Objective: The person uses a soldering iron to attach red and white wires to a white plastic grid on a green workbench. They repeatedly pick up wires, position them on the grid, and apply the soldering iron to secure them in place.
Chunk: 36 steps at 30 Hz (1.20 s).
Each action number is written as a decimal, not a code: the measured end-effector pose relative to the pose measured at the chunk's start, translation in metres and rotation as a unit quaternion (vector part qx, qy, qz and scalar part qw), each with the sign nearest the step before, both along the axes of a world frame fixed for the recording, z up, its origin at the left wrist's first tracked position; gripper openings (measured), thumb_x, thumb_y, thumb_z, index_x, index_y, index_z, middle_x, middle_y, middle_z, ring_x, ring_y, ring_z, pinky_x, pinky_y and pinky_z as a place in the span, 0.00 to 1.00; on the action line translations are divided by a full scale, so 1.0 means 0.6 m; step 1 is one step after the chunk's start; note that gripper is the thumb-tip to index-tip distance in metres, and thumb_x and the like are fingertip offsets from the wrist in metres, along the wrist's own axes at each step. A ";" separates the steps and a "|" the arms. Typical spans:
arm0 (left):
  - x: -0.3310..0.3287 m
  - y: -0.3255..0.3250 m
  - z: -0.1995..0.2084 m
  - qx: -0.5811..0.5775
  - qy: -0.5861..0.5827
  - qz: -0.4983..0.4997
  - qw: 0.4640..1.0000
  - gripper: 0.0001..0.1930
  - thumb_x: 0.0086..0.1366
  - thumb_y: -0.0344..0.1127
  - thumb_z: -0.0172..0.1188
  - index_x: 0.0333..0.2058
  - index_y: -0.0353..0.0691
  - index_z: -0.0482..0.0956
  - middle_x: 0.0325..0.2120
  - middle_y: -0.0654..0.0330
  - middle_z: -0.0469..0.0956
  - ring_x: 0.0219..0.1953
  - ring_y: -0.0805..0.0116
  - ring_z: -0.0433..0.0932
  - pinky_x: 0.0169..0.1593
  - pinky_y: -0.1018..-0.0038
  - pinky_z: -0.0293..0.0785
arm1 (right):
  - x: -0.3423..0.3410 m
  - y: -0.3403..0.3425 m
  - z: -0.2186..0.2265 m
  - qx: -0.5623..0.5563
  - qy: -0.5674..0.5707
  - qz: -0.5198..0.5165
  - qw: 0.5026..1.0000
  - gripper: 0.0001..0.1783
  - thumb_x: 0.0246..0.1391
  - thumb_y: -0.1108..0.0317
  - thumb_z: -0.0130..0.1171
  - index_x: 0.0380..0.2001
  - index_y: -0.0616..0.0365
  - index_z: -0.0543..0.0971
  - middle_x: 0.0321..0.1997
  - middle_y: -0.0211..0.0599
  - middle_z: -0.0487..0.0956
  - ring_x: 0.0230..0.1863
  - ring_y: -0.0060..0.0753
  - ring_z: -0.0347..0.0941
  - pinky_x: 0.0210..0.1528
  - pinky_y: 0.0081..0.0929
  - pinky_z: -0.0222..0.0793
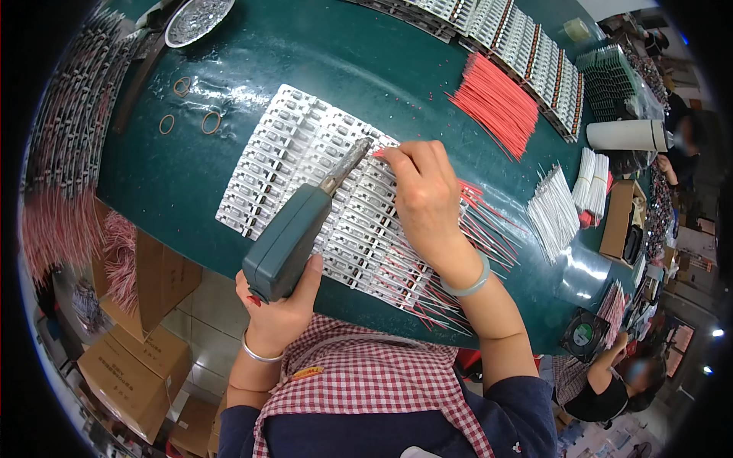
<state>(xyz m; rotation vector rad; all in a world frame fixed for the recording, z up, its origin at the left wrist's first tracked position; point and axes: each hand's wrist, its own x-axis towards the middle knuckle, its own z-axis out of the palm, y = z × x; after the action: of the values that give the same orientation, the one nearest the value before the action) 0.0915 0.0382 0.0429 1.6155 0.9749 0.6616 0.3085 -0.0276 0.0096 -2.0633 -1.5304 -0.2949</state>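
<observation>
Green soldering gun (289, 238), wrapped by the left hand (281, 314), slants away from the table's (183, 229) near edge, tip just left of red wire (379, 153) pinched by the right hand (424, 191).

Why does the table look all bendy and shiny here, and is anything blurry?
Head view: the green table bows at its edges, as fisheye lenses make it; head view: white glare shines below the loose white wires; head view: the green tool and right hand look fairly sharp, while the far right background looks softer.
</observation>
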 end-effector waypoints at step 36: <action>-0.018 -0.007 -0.016 0.043 0.015 -0.001 0.999 0.09 0.54 0.25 0.70 0.34 0.33 0.82 0.26 0.60 0.81 0.24 0.73 0.78 0.29 0.77 0.72 | -0.014 -0.005 -0.007 0.018 0.007 0.018 1.000 0.12 0.42 0.79 0.62 0.34 0.65 0.80 0.33 0.38 0.75 0.36 0.38 0.71 0.33 0.32 0.70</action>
<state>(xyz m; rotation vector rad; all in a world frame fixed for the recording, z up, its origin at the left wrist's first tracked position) 0.0805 0.0342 0.0330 1.7067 0.9768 0.6879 0.3003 -0.0309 0.0053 -2.0035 -1.5412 -0.2911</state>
